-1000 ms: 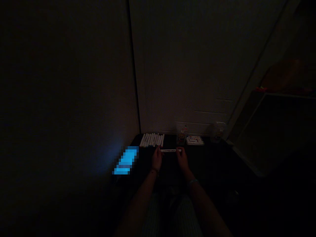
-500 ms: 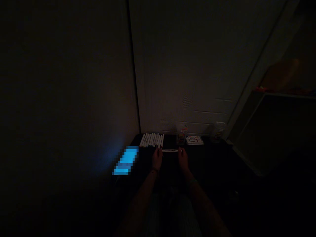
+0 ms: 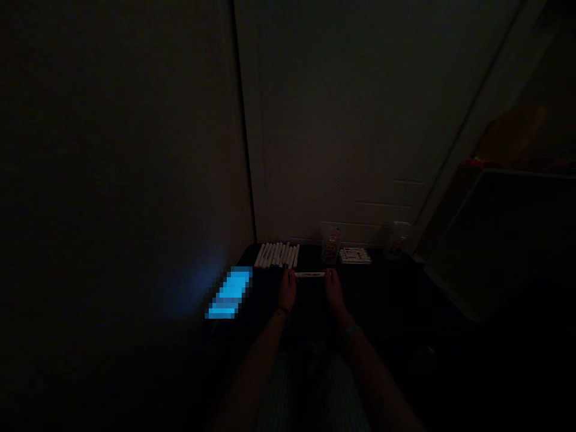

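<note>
The scene is very dark. My left hand (image 3: 287, 290) and my right hand (image 3: 333, 290) hold a white marker (image 3: 308, 275) crosswise between them, one hand at each end, over a dark table (image 3: 387, 294). Just beyond my left hand lies a row of several white markers (image 3: 276, 254), side by side. Whether a cap is on or off the held marker is too dim to tell.
A glowing blue screen (image 3: 228, 293) lies at the table's left edge. At the back stand a small jar (image 3: 330, 246), a flat white pack (image 3: 355, 255) and a clear container (image 3: 398, 239). Walls close in behind and left; dark furniture (image 3: 508, 234) stands at the right.
My hands and the marker have hardly moved; my right hand's fingers have shifted slightly at the marker's right end.
</note>
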Motion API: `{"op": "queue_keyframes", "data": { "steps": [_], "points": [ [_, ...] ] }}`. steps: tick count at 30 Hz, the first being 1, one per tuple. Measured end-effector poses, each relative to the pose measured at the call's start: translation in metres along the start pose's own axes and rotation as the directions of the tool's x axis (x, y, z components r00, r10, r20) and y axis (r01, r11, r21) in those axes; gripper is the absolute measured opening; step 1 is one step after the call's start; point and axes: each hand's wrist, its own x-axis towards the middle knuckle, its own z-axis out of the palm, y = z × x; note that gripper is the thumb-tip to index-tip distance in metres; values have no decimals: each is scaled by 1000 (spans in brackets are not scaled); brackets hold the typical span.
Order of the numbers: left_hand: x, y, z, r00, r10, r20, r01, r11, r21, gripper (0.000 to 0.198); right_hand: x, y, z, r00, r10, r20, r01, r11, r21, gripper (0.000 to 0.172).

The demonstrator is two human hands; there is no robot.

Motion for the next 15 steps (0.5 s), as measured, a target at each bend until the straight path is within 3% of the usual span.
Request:
{"op": "queue_keyframes", "data": {
  "steps": [6,15],
  "points": [
    [0,-1,1,999,9,-32,-9,1000,10,39,0,-2,-3,998,56,34,-56,998,12,28],
    [-2,2,0,998,57,-36,-57,998,17,34,-2,-5,-1,997,43,59,-41,999,-32,27]
  ]
}}
